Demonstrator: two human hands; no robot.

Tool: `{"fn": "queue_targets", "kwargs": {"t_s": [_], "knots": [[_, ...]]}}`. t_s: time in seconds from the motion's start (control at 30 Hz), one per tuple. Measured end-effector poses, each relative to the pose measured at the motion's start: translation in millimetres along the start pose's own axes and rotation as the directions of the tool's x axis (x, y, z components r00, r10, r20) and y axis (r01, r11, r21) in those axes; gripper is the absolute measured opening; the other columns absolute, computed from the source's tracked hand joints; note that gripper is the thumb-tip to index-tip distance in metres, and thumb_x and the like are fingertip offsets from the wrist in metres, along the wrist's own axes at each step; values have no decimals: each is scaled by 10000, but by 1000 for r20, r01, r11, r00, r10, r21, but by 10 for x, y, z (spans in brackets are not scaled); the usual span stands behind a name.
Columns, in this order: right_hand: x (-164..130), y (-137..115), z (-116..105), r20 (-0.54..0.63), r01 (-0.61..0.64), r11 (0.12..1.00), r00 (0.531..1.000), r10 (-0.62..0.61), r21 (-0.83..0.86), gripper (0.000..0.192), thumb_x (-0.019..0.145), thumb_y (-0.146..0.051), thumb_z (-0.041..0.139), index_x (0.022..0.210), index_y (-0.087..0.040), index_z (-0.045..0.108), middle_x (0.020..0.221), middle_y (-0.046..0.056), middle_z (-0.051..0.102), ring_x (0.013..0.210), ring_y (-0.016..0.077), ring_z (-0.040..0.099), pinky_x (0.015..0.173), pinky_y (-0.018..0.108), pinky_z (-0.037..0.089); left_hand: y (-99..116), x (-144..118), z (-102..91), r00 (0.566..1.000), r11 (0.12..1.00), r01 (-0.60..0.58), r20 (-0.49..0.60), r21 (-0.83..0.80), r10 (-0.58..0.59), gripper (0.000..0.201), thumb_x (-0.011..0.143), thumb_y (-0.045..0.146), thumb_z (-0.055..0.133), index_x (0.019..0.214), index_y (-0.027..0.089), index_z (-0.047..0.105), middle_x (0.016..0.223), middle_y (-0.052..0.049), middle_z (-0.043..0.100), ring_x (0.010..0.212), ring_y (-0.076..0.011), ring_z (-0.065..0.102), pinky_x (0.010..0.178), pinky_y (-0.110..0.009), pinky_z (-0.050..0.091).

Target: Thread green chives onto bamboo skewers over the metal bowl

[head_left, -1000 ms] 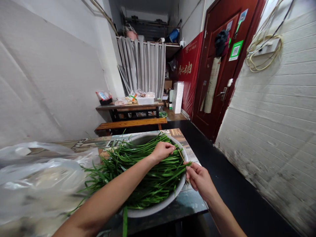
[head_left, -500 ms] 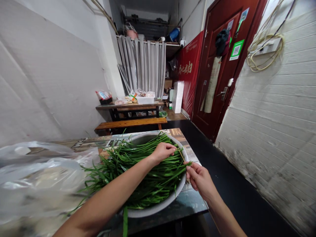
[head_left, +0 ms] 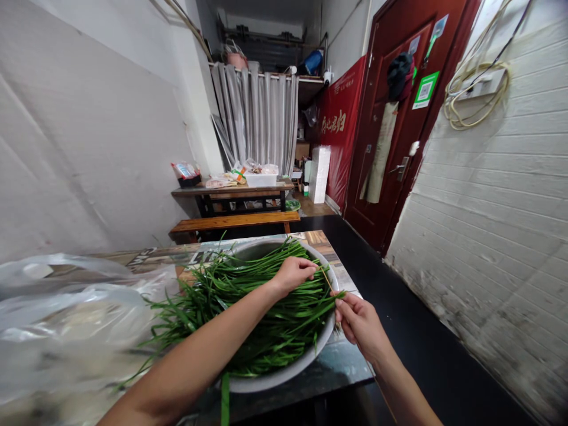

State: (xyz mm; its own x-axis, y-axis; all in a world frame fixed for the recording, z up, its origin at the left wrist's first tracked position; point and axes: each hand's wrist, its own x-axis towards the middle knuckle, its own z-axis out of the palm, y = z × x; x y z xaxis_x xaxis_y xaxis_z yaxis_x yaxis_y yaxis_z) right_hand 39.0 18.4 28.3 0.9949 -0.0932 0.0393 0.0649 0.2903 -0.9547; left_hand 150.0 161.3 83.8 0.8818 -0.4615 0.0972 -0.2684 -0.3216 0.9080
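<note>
In the basin (head_left: 284,371), green chives (head_left: 248,307).

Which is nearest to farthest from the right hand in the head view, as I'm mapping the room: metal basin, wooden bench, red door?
1. Metal basin, just left of the right hand.
2. Wooden bench, behind the table.
3. Red door, far right.

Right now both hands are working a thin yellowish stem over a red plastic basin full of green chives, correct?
Not quite. The head view shows the basin is grey metal, not red plastic. The left hand and right hand do hold the thin stem over the chives.
</note>
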Motion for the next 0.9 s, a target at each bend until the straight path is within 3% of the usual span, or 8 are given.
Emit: {"fn": "queue_targets", "kwargs": {"t_s": [0.9], "knots": [[0,18,1,-22,-7,1000,1000,7,24,309,718,-403,627,868,-143,556,502,-60,523,221,2,265,228,136,135,-53,11,2,999,1000,-4,38,-10,5,303,687,281,571,892,90,686,587,-20,618,502,-82,470,531,-199,375]]}}
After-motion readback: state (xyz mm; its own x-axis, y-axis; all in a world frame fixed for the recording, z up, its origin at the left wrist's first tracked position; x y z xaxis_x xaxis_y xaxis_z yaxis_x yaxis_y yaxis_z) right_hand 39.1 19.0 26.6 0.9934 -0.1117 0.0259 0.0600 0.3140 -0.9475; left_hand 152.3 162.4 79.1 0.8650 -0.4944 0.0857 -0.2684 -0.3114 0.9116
